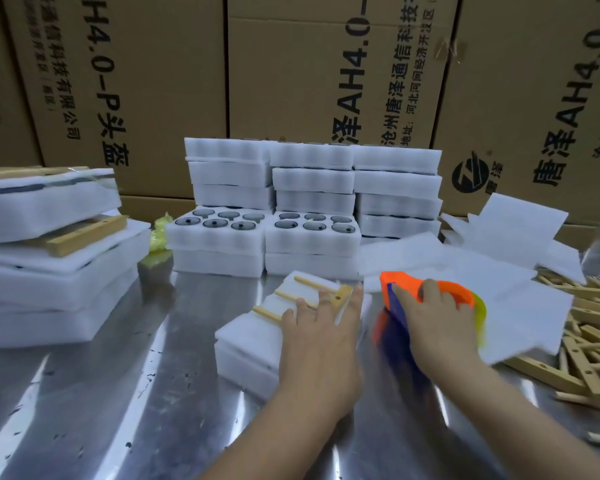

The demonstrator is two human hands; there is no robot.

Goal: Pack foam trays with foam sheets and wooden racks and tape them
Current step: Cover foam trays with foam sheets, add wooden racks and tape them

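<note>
A white foam tray (243,344) lies on the metal table in front of me, with a foam sheet and a wooden rack (302,292) on top. My left hand (323,327) presses flat on the rack and sheet, fingers spread. Just right of the tray, my right hand (426,317) grips an orange and blue tape dispenser (444,289), blurred by motion. Loose foam sheets (465,268) lie behind the dispenser.
Stacks of foam trays (312,181), some showing round dark parts, stand at the back. Packed taped trays (49,271) are piled at left. Several loose wooden racks (589,344) lie at right. Cardboard boxes (291,64) wall the rear. A yellow-green bag (160,233) sits between stacks.
</note>
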